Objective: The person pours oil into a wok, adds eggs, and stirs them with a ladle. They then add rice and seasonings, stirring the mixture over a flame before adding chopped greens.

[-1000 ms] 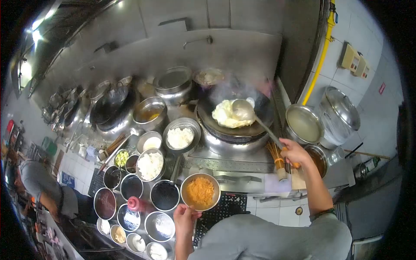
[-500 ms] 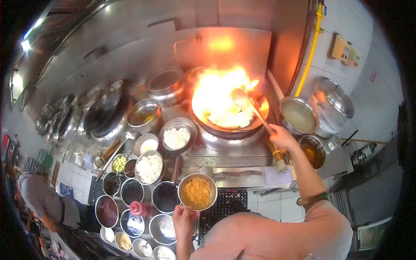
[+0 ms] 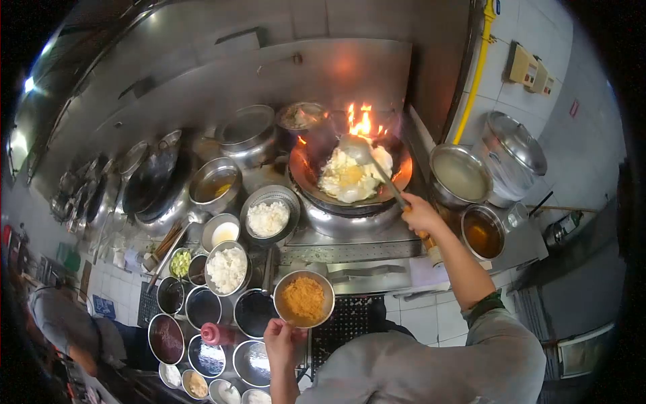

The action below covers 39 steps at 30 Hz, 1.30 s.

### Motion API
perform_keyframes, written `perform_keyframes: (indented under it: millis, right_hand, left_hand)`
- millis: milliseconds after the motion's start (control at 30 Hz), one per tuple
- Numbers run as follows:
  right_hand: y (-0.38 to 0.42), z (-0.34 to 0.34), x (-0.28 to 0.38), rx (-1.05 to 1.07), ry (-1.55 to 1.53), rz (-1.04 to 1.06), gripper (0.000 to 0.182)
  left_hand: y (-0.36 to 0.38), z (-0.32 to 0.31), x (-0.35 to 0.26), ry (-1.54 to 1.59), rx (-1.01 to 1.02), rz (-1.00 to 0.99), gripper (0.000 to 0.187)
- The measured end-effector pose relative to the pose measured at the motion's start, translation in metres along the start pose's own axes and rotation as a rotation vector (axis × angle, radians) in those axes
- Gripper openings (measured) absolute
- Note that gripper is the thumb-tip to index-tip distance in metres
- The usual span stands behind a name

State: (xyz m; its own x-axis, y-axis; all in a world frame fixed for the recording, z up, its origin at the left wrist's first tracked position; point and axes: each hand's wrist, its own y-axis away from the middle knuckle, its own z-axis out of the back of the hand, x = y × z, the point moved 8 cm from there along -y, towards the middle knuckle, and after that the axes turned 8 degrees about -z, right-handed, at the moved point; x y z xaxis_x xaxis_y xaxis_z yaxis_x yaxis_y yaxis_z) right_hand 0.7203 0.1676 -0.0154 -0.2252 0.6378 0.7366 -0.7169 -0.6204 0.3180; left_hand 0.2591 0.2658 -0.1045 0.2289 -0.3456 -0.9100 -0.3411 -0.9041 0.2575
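My left hand [image 3: 281, 340] pinches the lower rim of a metal bowl [image 3: 303, 298] that holds orange-yellow crumbly food. My right hand [image 3: 424, 217] grips the handle of a long metal ladle [image 3: 378, 168]. The ladle's head rests over white and pale yellow food [image 3: 348, 176] in a large wok [image 3: 306, 178] on the stove. Small flames [image 3: 361, 121] rise at the wok's back edge. The ladle's head hides part of the food.
Bowls of rice [image 3: 227, 268], a red-capped bottle [image 3: 217, 334] and several sauce pots stand at the left. A strainer [image 3: 288, 210] sits left of the wok. Right of it are a pot [image 3: 461, 174] and an oil pot [image 3: 482, 233]. Another person [image 3: 67, 320] is at far left.
The big blaze over the wok has shrunk to small flames, showing the food. My right hand and the ladle have shifted slightly left and down in view. My left hand still holds the bowl.
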Motion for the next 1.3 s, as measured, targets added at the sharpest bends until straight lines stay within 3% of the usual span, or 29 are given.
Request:
perform_keyframes:
  millis: [100, 200, 300, 367, 533, 600, 667, 767, 867, 967, 1067, 1100, 1167, 1233, 1300]
  right_hand:
    - [0.023, 0.003, -0.02, 0.13, -0.002, 0.054, 0.071]
    - [0.036, 0.047, -0.055, 0.188, -0.067, -0.018, 0.068]
    - [0.03, 0.072, -0.036, 0.023, 0.085, -0.084, 0.069]
    - [0.0, 0.06, -0.036, -0.004, 0.141, 0.035, 0.069]
    - [-0.002, 0.062, -0.059, 0.274, 0.058, 0.066, 0.07]
    - [0.017, 0.1, -0.058, 0.356, 0.061, -0.11, 0.069]
    - [0.0, 0.115, -0.062, 0.228, 0.126, -0.044, 0.067]
    - [-0.041, 0.09, -0.065, 0.011, 0.312, 0.112, 0.068]
    - [-0.031, 0.051, -0.055, 0.198, 0.024, 0.104, 0.067]
    - [0.018, 0.075, -0.051, 0.376, -0.006, -0.064, 0.068]
    - [0.012, 0.098, -0.071, 0.225, 0.0, -0.006, 0.066]
    - [0.015, 0.096, -0.05, 0.14, 0.074, -0.051, 0.064]
    - [-0.02, 0.06, -0.047, -0.021, 0.158, 0.114, 0.064]
    - [-0.024, 0.04, -0.04, -0.011, 0.148, 0.118, 0.065]
    - [-0.007, 0.022, -0.028, 0.167, 0.025, -0.035, 0.066]
  left_hand:
    - [-0.005, -0.01, -0.004, 0.021, -0.026, -0.026, 0.01]
    - [-0.009, -0.027, -0.006, 0.016, -0.093, -0.019, 0.01]
    - [-0.015, -0.048, -0.007, 0.01, -0.088, -0.054, 0.012]
    - [-0.022, -0.07, -0.006, -0.03, -0.103, -0.042, 0.012]
    - [-0.032, -0.1, -0.006, -0.047, -0.098, -0.069, 0.011]
    - [-0.029, -0.101, -0.002, -0.02, -0.158, -0.078, 0.01]
    - [-0.027, -0.103, 0.003, 0.001, -0.196, -0.079, 0.01]
    - [-0.026, -0.114, 0.007, 0.025, -0.216, -0.052, 0.01]
    - [-0.038, -0.116, 0.007, 0.024, -0.165, -0.019, 0.01]
    - [-0.043, -0.1, 0.001, 0.005, -0.164, -0.023, 0.009]
    - [-0.043, -0.086, -0.005, 0.017, -0.186, -0.036, 0.01]
    - [-0.043, -0.08, -0.006, 0.015, -0.182, -0.036, 0.01]
    - [-0.05, -0.074, -0.006, 0.006, -0.159, -0.029, 0.01]
    - [-0.056, -0.067, -0.005, -0.017, -0.137, -0.01, 0.01]
    - [-0.057, -0.062, -0.01, -0.025, -0.143, -0.015, 0.01]
